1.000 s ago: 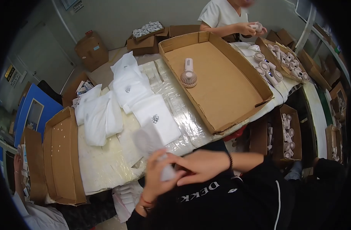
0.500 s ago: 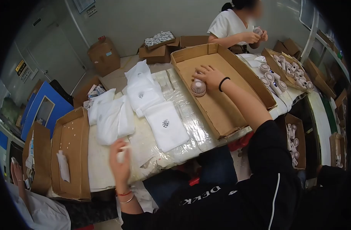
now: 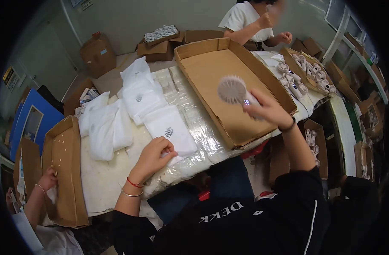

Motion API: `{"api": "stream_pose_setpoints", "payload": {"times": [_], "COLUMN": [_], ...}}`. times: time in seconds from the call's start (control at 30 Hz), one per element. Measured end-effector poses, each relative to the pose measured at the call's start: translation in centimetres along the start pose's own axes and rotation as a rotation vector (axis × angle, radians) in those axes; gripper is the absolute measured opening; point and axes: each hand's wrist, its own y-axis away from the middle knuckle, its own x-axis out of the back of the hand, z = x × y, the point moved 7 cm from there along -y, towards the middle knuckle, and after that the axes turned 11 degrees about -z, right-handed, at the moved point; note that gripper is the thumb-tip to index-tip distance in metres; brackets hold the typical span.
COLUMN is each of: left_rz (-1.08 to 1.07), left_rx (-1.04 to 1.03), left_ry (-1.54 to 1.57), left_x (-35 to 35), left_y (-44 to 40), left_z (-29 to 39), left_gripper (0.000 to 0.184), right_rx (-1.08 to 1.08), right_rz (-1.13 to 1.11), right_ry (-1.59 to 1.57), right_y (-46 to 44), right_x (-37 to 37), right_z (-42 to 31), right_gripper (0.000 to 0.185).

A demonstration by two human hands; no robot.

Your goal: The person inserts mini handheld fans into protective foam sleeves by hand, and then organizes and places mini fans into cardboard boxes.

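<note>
My right hand [image 3: 266, 108] grips a small pale pink handheld fan [image 3: 232, 90] by its handle, holding it above the cardboard tray [image 3: 198, 91]. A small display on the fan is lit. My left hand [image 3: 154, 155] is at the near corner of a stack of white pouches [image 3: 169, 127] with dark printing. Its thumb and fingers are closed on the top pouch's edge. Left of that stack, on the plastic-covered table [image 3: 211, 142], lie fuller white pouches [image 3: 109, 131]; what is in them is hidden.
At the left, a co-worker's hand [image 3: 49, 180] holds a small white thing inside a cardboard box [image 3: 77, 187]. Across the table a person in a white top [image 3: 241, 21] works. Several fans [image 3: 294, 83] lie right of the tray, beside a fan-filled box [image 3: 315, 74].
My right hand has lifted the fan off the tray floor, towards me. My left hand has moved right to the pouch stack. A co-worker's hand has entered the left box. The view has shifted.
</note>
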Motion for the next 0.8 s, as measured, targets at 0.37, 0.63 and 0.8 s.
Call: {"api": "stream_pose_setpoints", "payload": {"times": [0.37,0.63,0.8], "left_rz": [0.230,0.222,0.320], "left_rx": [-0.025,-0.061,0.003], "left_ry": [0.020,0.176,0.379], "left_x": [0.3,-1.2,-1.1], "left_y": [1.8,3.6,4.7], "left_z": [3.7,6.1,4.6], "left_gripper": [0.009,0.007,0.009], "right_rx": [0.118,0.154,0.188], "right_rz": [-0.633,-0.873,-0.894], "right_ry": [-0.975,-1.173,-1.421], "right_y": [2.1,1.6,2.2], "right_x": [-21.7,-23.5,-23.8], "right_z": [3.2,3.0,3.5], "right_gripper": [0.080,0.074,0.068]}}
